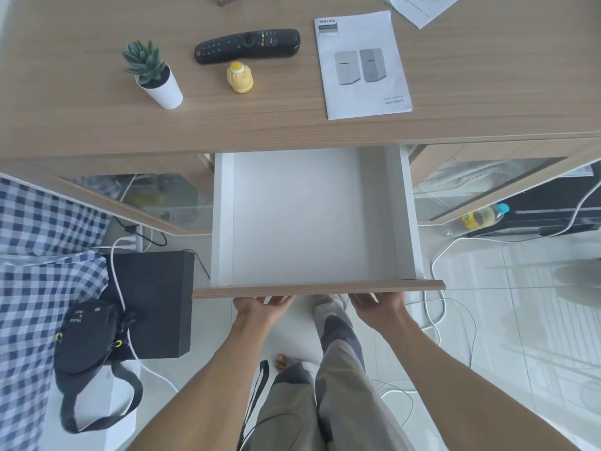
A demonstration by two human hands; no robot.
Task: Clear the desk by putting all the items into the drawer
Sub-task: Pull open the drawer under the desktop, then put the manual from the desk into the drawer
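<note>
The wooden desk (455,76) above a white tiled floor holds everything: a black remote (247,46), a small potted plant (153,74), a yellow cupcake-shaped toy (240,77), a speaker manual (361,65) and more papers (419,6) at the far edge. The drawer (312,289) stands pulled out with nothing inside. My left hand (260,309) and right hand (379,307) hook under its front, fingers curled around the edge. So only opening looks done; all 5 items remain.
</note>
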